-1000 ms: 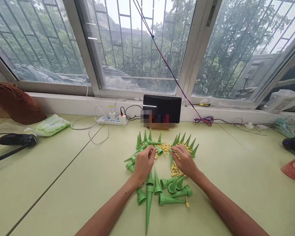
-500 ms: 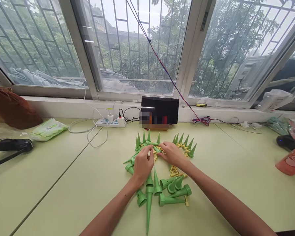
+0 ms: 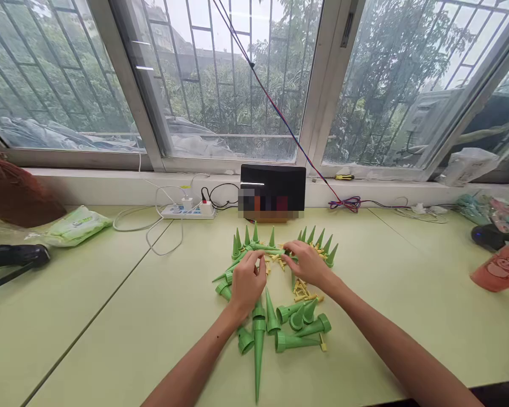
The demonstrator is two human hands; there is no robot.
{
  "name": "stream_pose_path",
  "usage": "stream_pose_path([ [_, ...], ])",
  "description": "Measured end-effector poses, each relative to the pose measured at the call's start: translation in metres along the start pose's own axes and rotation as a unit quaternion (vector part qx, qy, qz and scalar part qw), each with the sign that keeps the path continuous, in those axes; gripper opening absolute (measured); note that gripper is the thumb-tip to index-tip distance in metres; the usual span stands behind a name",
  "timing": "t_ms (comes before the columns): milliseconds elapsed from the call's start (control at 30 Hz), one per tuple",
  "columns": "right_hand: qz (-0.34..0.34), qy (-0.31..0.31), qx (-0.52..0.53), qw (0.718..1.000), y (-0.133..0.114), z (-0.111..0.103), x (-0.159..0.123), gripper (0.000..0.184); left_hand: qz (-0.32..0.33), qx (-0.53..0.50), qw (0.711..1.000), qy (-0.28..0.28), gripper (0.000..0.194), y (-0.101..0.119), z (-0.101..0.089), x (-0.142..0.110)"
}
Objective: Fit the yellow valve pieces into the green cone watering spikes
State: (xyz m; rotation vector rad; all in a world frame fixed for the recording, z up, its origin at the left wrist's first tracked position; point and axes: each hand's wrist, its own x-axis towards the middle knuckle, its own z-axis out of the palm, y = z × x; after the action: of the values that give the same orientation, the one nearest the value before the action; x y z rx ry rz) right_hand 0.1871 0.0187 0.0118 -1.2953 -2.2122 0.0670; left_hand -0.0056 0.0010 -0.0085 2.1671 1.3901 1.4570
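Observation:
My left hand (image 3: 248, 282) is closed in a pinch around the narrow end of a green plastic spike (image 3: 275, 251). The spike lies nearly level between my hands. At its wide, dark-looking open end, the fingers of my right hand (image 3: 309, 264) are closed on it. Below and behind my hands are small yellow plastic pieces (image 3: 302, 291), some under my right hand. More green spikes (image 3: 258, 356) lie near my left wrist and in front of my hands. Others stand point up in a row (image 3: 318, 237) behind my right hand and in a group (image 3: 246, 234) behind my left.
A dark screen (image 3: 272, 189) leans at the back by the window sill. Left of it are a power strip (image 3: 189, 212) with white cables and a wipes pack (image 3: 78, 223). On the right sit a pink-red cup (image 3: 498, 265), a black mouse-like object (image 3: 490, 236) and bundled wires (image 3: 345, 203).
My right hand has moved left from the yellow pieces to the green spike's wide end and closed on it. My left hand stays in nearly the same place. The view has shifted slightly.

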Motion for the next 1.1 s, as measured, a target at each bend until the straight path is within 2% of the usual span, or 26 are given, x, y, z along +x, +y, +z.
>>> stream_pose_path([
  [200,0.065,0.086,0.130,0.986,0.022,-0.028,-0.021,0.015,0.002,0.000,1.000,-0.005,0.015,0.000,0.001,-0.001],
  [333,0.128,0.075,0.190,0.970,0.032,-0.038,-0.033,0.020,0.007,-0.003,1.000,-0.012,0.015,0.000,0.001,-0.002],
  [467,0.174,0.042,0.232,0.956,0.041,-0.036,-0.037,0.026,0.012,-0.008,1.000,-0.016,0.014,0.001,0.001,-0.003],
  [700,0.184,-0.022,0.207,0.961,0.047,-0.027,-0.031,0.037,0.013,-0.014,0.999,-0.031,0.014,0.000,0.002,-0.002],
  [933,0.149,-0.071,0.074,0.983,0.046,-0.022,-0.014,0.029,0.014,-0.013,0.999,-0.043,0.014,0.000,0.003,-0.003],
  [1100,0.138,-0.094,0.015,0.986,0.051,-0.012,-0.004,0.030,0.010,-0.013,0.998,-0.056,0.014,0.000,0.003,-0.003],
])
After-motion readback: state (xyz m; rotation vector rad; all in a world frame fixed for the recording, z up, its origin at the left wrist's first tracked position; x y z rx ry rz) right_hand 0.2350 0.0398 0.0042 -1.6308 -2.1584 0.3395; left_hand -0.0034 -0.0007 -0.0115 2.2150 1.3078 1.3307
